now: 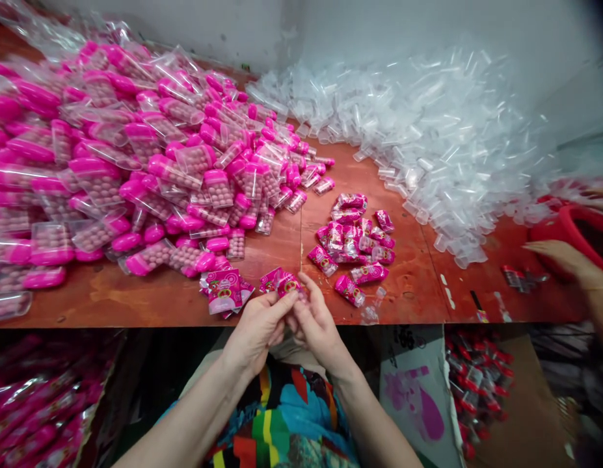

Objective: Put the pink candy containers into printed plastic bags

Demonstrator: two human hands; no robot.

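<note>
— What sits at the far left?
— A heap of pink-capped cases [135,162], their clear bodies filled with pale pink balls, spilling across the table [418,292]. Below the table edge, a carton [32,409] holds more pink goods in clear wrap.
— And the person's hands?
— The left hand [255,328] and the right hand [315,320] meet at the near edge. Both are pinched shut on one pink packet [287,285], held just above the table. A small stack of labels [226,290] lies just left of them.
— Which step does that look like?
— By the grip, the person is working the packet between the fingertips, though whether opening or folding it cannot be told. It looks small and slick, so further handling calls for a fine two-handed pinch.
— Further right?
— A loose cluster of packets [352,240], then a heap of empty clear cases [428,143]. At the far right a co-worker's hand [564,255] rests by a red tub [581,224], whose contents are hidden.
</note>
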